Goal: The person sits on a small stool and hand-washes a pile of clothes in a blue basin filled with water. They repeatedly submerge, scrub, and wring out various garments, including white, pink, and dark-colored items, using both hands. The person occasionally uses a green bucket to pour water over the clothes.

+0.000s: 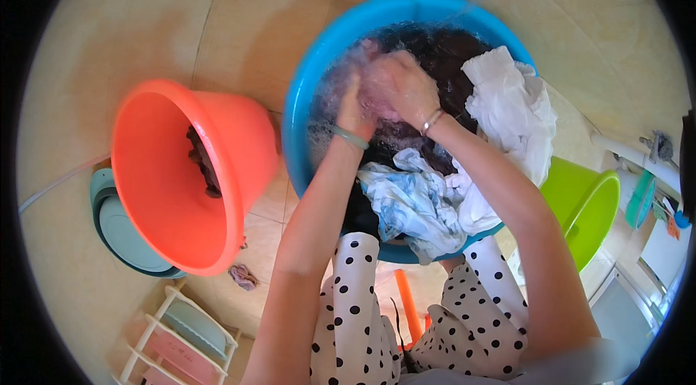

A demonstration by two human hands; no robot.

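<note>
Both my hands are down in the water of a large blue tub (pixel 299 95). My left hand (pixel 355 111), with a green bangle at the wrist, is closed on the left side of a wet pink cloth (pixel 380 89). Wearing a silver bracelet, my right hand (pixel 408 86) grips the same cloth from the right. Splashing water blurs the cloth and part of my fingers. Dark clothes (pixel 453 51) soak around them. Over the near rim hangs a blue-and-white patterned garment (pixel 417 200), and white garments (pixel 507 106) drape along the right rim.
On the left an orange bucket (pixel 243 146) leans with dark cloth (pixel 203 164) inside. Behind it is a grey-green lidded bin (pixel 134 229). A small crumpled cloth (pixel 243 277) lies on the floor above a white rack (pixel 163 312). A green bucket (pixel 587 211) stands right of the tub.
</note>
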